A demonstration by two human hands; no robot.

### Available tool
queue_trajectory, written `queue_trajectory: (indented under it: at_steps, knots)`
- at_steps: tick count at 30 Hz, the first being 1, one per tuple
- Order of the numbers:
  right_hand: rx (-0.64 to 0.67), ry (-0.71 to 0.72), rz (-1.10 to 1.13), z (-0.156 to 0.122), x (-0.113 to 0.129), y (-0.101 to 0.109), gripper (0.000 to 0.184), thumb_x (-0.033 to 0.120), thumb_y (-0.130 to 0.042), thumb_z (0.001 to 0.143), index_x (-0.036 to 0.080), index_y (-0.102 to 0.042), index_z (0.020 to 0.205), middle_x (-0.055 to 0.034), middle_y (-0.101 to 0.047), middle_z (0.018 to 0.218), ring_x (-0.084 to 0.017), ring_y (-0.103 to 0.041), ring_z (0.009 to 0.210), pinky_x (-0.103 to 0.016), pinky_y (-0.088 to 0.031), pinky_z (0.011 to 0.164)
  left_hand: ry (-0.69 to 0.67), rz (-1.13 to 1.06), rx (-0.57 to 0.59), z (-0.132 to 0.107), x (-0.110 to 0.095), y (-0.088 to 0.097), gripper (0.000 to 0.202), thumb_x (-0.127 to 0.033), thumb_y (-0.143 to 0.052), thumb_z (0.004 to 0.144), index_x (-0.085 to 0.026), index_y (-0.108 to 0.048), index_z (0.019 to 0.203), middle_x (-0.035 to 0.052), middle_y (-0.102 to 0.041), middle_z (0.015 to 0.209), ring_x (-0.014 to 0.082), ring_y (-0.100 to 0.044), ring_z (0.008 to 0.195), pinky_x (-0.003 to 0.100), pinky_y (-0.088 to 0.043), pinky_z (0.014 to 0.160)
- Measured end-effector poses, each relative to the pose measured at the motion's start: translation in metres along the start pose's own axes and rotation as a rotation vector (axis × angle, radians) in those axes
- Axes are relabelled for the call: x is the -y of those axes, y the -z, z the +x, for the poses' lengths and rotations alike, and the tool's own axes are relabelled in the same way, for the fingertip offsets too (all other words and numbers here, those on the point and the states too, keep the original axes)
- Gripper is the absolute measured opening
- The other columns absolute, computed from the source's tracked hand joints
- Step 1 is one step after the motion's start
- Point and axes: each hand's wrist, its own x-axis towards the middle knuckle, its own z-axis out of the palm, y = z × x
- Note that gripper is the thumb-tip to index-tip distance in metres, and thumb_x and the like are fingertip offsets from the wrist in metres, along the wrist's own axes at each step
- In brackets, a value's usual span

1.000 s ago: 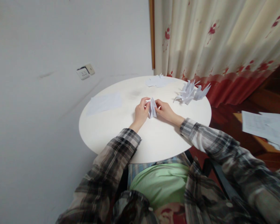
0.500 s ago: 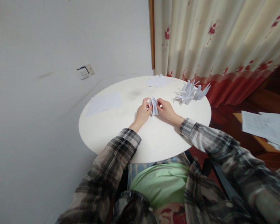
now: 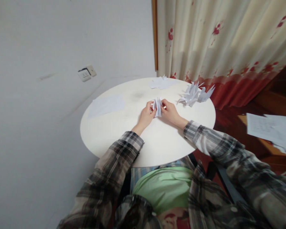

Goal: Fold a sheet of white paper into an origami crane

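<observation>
A small folded white paper (image 3: 158, 107), with several upright layers, stands between my hands over the middle of the round table. My left hand (image 3: 147, 114) pinches its left side between thumb and fingers. On the opposite side my right hand (image 3: 170, 111) is closed on its right edge. The fingertips hide parts of both sides of the paper. A cluster of folded paper cranes (image 3: 192, 95) sits to the right of my right hand, near the table's far right edge.
The white round table (image 3: 133, 136) meets the wall at its left. Flat paper sheets (image 3: 107, 105) lie at the left, and more paper (image 3: 160, 83) at the far edge. Printed sheets (image 3: 271, 128) rest on a wooden surface at right. A floral curtain (image 3: 216, 41) hangs behind.
Both hands keep hold of the folded paper. Its layers have shifted slightly, and it sits a touch further to the right. The other papers have not moved.
</observation>
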Motion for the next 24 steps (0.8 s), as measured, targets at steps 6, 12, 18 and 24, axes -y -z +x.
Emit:
queue_trajectory:
  at_steps: [6, 12, 18, 24]
  knots:
    - [0.026, 0.014, -0.007, 0.0003, -0.0012, -0.0008, 0.013, 0.026, -0.043, 0.082, 0.017, -0.052, 0.086, -0.0034, -0.060, 0.079, -0.014, -0.049, 0.069, -0.026, -0.038, 0.066, -0.062, 0.031, 0.010, 0.0024, 0.0045, -0.0004, 0.028, -0.018, -0.051, 0.078, -0.019, -0.052, 0.106, 0.0040, -0.065, 0.090, 0.0127, -0.058, 0.074, 0.027, -0.047, 0.070]
    - [0.056, 0.006, -0.027, 0.0005, -0.0006, -0.0005, 0.013, 0.024, -0.044, 0.081, 0.016, -0.053, 0.086, -0.0030, -0.059, 0.077, -0.013, -0.049, 0.068, -0.025, -0.038, 0.065, -0.098, 0.036, 0.011, 0.0028, 0.0064, -0.0004, 0.017, -0.018, -0.050, 0.077, -0.018, -0.055, 0.093, 0.0022, -0.064, 0.083, 0.0127, -0.057, 0.071, 0.027, -0.047, 0.069]
    - [0.083, 0.005, -0.010, 0.0006, 0.0015, 0.0004, 0.015, 0.024, -0.044, 0.082, 0.016, -0.054, 0.088, -0.0042, -0.061, 0.083, -0.013, -0.049, 0.071, -0.024, -0.039, 0.067, -0.094, 0.094, -0.025, 0.0019, 0.0004, 0.0010, 0.017, -0.017, -0.050, 0.077, -0.017, -0.056, 0.093, 0.0044, -0.065, 0.088, 0.0133, -0.058, 0.074, 0.027, -0.047, 0.070]
    - [0.109, 0.011, -0.022, 0.0004, 0.0004, -0.0006, 0.016, 0.020, -0.048, 0.077, 0.014, -0.055, 0.091, -0.0054, -0.062, 0.086, -0.013, -0.051, 0.072, -0.025, -0.040, 0.067, -0.087, 0.129, -0.052, 0.0028, -0.0016, 0.0019, 0.018, -0.013, -0.048, 0.076, -0.016, -0.056, 0.092, 0.0061, -0.065, 0.091, 0.0143, -0.058, 0.078, 0.029, -0.048, 0.072]
